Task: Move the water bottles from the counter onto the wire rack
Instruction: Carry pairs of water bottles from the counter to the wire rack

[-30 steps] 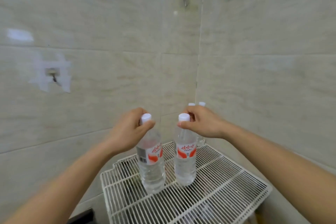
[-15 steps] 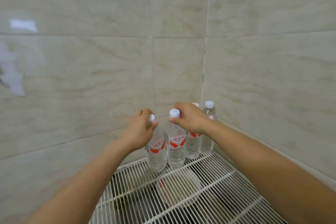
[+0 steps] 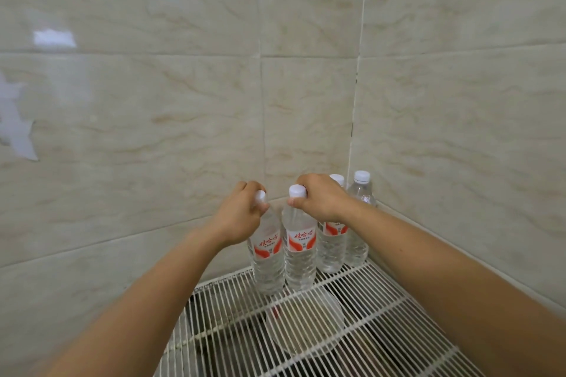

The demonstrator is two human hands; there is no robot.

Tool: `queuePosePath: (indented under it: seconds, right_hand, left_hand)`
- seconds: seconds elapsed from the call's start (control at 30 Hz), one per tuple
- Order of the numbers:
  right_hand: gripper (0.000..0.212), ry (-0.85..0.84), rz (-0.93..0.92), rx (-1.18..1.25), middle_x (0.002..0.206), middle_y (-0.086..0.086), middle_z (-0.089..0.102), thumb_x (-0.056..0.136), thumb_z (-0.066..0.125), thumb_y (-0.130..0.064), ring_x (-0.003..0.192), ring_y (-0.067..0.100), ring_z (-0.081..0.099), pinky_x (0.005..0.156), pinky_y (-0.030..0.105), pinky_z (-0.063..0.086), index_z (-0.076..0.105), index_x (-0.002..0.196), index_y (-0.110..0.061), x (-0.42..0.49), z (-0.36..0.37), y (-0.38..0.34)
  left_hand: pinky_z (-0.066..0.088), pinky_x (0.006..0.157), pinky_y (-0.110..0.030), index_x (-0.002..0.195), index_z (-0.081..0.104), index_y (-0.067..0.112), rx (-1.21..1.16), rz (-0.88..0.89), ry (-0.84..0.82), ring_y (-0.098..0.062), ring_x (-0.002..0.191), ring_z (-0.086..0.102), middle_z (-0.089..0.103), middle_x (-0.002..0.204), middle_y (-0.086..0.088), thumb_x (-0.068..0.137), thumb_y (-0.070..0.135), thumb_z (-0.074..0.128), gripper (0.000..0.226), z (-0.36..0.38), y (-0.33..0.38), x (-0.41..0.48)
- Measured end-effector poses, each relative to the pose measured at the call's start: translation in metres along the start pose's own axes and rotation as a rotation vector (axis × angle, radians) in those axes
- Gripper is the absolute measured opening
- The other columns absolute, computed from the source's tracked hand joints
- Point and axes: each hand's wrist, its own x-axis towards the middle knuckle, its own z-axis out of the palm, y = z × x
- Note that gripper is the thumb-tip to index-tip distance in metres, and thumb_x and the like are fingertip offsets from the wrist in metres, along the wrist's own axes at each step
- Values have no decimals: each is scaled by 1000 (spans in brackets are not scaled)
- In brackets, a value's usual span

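The left hand (image 3: pixel 242 217) is closed round the neck of the first bottle (image 3: pixel 268 257), with the fingers curled over the cap so that only part of it shows. Beside it, touching or nearly so, the second bottle (image 3: pixel 300 254) is held by the right hand (image 3: pixel 318 200), which is pinched round the neck just under the white cap, the thumb lying below it. Both bottles are upright, and their bases appear to meet the wires at the back of the rack (image 3: pixel 398 309). Whether the weight has been let down cannot be told.

All four bottles look full, so some weight is to be expected for their size. The clear walls are judged thin and likely to give if squeezed at the label. The neck and cap are the stiff part, and the hold is well taken there. The smooth plastic could slip in a loose grip, and a narrow base may rock on the wires.

Further right, the third bottle (image 3: pixel 332 249) and the fourth bottle (image 3: pixel 360 223) stand in the corner, held by neither hand.
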Motion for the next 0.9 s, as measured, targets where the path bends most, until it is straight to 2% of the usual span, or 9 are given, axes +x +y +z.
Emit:
queuePosePath:
  seconds: [0.07,0.23,0.47,0.57,0.67,0.73,0.83,0.9]
  right_hand:
    - [30,8,12,-13,90,4,56,89,61,-39,82,25,54,68,35,42,45,76,-17,2,1,2]
    - [29,9,13,-41,91,3,55,89,60,-40,83,25,53,68,35,41,46,80,-17,4,-1,5]
    - [28,24,28,-44,92,5,57,89,61,-39,83,26,54,66,33,39,51,84,-13,4,0,7]
    - [30,20,48,-21,91,6,60,87,64,-39,82,25,56,65,33,40,55,86,-11,3,-2,7]
    - [30,-1,70,7,92,7,63,86,65,-38,83,26,59,65,33,44,60,91,-8,1,-7,5]
    - [27,-30,81,13,94,8,62,87,63,-35,84,26,58,65,32,43,58,91,-8,0,-8,2]
    - [19,-59,89,25,102,10,62,89,60,-28,92,28,60,72,36,47,54,93,-11,-4,-6,-1]
    - [20,-63,96,36,107,10,62,89,59,-25,96,28,59,79,38,49,54,102,-10,-9,-5,-1]
  left_hand:
    - [30,80,-25,124,46,15,8,2,-9,-14,95,42,46,122,-4,97,25,46,30,1,0,4]
    - [32,85,-25,129,45,14,-4,10,-4,-24,114,48,45,126,-6,98,25,44,33,7,1,8]
    - [34,89,-27,131,44,14,-21,25,-9,-26,115,47,45,127,-8,98,24,43,34,11,2,12]
    - [39,95,-34,133,43,18,-33,31,-22,-27,115,47,45,126,-8,99,25,42,35,15,4,12]
    - [39,91,-32,135,42,24,-38,21,-22,-25,111,50,46,123,-6,98,30,43,37,16,6,12]
    - [41,95,-37,138,40,26,-7,15,-25,-28,114,49,47,125,-7,98,32,43,40,18,7,11]
    - [41,100,-43,142,35,27,23,2,0,-31,118,47,48,128,-9,98,35,41,45,20,8,7]
    - [40,101,-42,145,30,27,32,-12,14,-31,120,46,48,130,-9,98,37,41,50,21,8,4]
